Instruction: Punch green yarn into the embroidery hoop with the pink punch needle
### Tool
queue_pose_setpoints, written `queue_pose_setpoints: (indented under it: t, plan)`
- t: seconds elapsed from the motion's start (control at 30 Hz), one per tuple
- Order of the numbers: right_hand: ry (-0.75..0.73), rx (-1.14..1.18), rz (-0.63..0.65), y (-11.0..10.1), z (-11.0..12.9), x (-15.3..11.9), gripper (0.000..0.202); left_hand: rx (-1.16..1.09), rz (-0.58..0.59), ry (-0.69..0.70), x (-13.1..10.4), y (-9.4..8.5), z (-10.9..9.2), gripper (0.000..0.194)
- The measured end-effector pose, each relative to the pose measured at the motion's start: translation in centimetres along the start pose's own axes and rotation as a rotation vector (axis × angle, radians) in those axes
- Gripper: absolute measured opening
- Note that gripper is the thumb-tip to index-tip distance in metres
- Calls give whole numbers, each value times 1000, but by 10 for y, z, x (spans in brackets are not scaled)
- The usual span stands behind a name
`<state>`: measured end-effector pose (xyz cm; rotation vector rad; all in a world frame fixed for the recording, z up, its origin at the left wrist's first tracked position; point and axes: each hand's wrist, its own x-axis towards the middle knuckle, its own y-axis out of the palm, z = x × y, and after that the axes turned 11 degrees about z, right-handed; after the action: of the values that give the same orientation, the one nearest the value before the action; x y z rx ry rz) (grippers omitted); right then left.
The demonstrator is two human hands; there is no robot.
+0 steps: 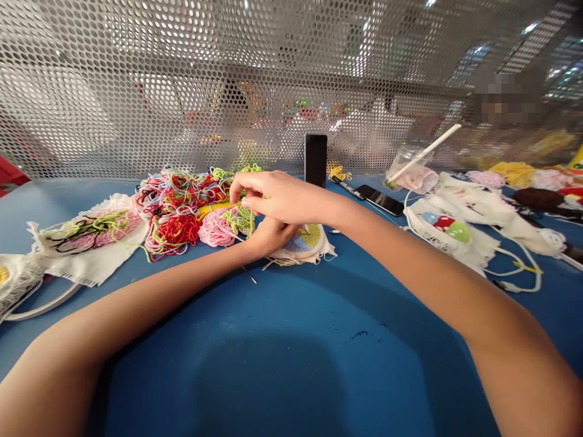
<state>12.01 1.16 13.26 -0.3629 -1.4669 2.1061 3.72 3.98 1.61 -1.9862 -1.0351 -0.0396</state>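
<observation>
Embroidery sits at the centre of your clock, 12 pointing away from you: a round stitched patch of blue and yellow-green on frayed white cloth, flat on the blue tabletop, half hidden under your hands. Your left hand comes in from 8 and lies over its near-left side; its fingertips are covered, so whether they grip anything, I can't tell. Your right hand hangs above, crossing over the left, fingers curled and the thumb close to them, the gap narrow; whether something thin sits in there, I can't tell either.

Out at 10, just past your fingers, there's a big tangle of yarn, red, pink, lime and pale blue. At 9, another cloth with pink stitching and loose green and black strands. At 8, a thin metal rod pokes out near your left wrist. Straight up at 12, a dark phone stands upright before the perforated metal screen. Round to 1, a black marker; at 2, a second phone lying flat, and beyond it a clear plastic bag with a white stick leaning out. At 3, a white cloth piece shows blue, red and green stitching.
</observation>
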Motion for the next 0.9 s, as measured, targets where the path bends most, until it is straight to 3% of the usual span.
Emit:
queue_pose_setpoints:
  t: [0.1,0.17,0.23,0.33,0.4,0.43,0.5,0.9]
  plan:
    - [7,-73,-177,0,-17,-13,12,18,25,-23,1,-1,0,26]
    - [85,-104,-376,5,-42,-28,14,5,45,-46,1,-2,0,29]
    - [215,-121,-478,15,-74,-46,16,-31,56,-59,0,-3,-1,31]
    - [533,-73,-394,37,-117,-72,15,-58,58,-53,0,-3,-3,32]
    - [583,-26,-319,50,-132,-82,19,-17,69,-35,0,-3,-4,30]
    - [576,29,-248,56,-135,-84,24,17,78,-24,0,-4,-4,28]
    - [555,58,-223,62,-135,-83,32,80,87,-7,0,-4,-3,25]
    - [510,91,-466,40,-87,-60,35,42,115,-6,-5,1,-8,24]
